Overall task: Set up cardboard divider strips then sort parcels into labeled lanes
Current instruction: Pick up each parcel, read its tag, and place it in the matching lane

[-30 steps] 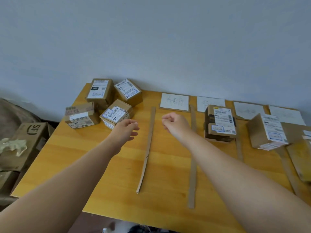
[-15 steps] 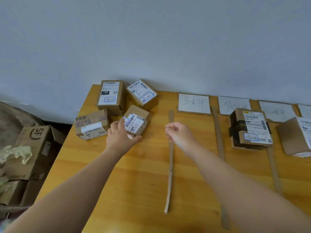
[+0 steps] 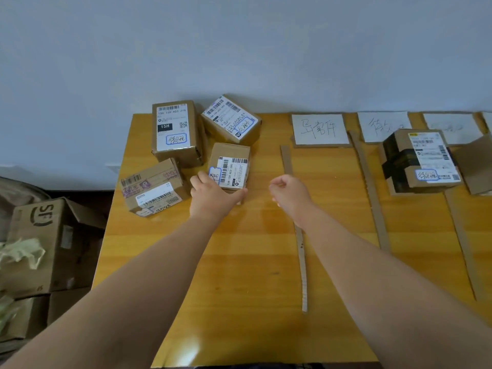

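My left hand (image 3: 213,194) grips the near end of a small cardboard parcel (image 3: 231,163) with a white shipping label, at the left of the wooden table (image 3: 239,275). Three more parcels lie around it: a tall one (image 3: 174,131), a tilted one (image 3: 230,119) and a taped one (image 3: 151,189). My right hand (image 3: 288,194) hovers loosely curled and holds nothing, just left of a cardboard divider strip (image 3: 302,262). Two further strips (image 3: 370,193) (image 3: 463,251) mark lanes to the right. Handwritten label cards (image 3: 319,129) (image 3: 382,126) lie by the wall.
A parcel with black tape (image 3: 422,161) rests in the second lane, and another box (image 3: 476,166) is cut off at the right edge. On the floor at the left stand open cardboard boxes (image 3: 45,243) with crumpled paper. A wall backs the table.
My left hand has reached forward and closed on the small parcel, which has turned upright. The view has swung left and closer. My right hand has stayed curled near the first strip.
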The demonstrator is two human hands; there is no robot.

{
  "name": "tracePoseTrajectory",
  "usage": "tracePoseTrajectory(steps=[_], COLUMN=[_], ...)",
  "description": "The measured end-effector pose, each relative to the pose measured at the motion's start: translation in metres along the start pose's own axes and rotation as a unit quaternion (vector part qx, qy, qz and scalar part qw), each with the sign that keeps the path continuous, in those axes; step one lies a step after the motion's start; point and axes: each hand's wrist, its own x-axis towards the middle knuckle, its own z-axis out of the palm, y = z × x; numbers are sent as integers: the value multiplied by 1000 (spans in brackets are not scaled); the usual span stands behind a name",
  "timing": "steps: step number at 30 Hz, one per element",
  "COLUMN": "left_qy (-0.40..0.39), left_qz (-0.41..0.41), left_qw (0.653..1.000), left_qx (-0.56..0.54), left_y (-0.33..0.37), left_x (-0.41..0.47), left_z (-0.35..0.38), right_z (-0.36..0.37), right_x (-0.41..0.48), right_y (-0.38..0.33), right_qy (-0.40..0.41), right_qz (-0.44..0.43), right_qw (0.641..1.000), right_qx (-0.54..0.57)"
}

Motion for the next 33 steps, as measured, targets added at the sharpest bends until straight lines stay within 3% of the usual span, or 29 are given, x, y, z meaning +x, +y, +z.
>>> tracePoseTrajectory(steps=[9,15,23,28,33], left_qy=[-7,-38,-51,-33,-47], left_qz=[3,162,366,443,438], left_qw=[999,985,928,896,895], left_qx=[-46,-35,44,-9,-74], left_y=[-10,-19,28,41,41], left_x=[-5,-26,-38,-44,-48], left_z=[3,-19,-75,-88,-88], right_z=[-7,-24,-65,-77,-79], right_x=[-11,-29,-40,-52,-52], right_y=[6,-7,-34,-35,-27], right_qy=[9,-13,-43,-11,36], right_qz=[10,20,-42,-101,-127], right_qw=[1000,993,981,971,954], right_qx=[7,116,186,218,269])
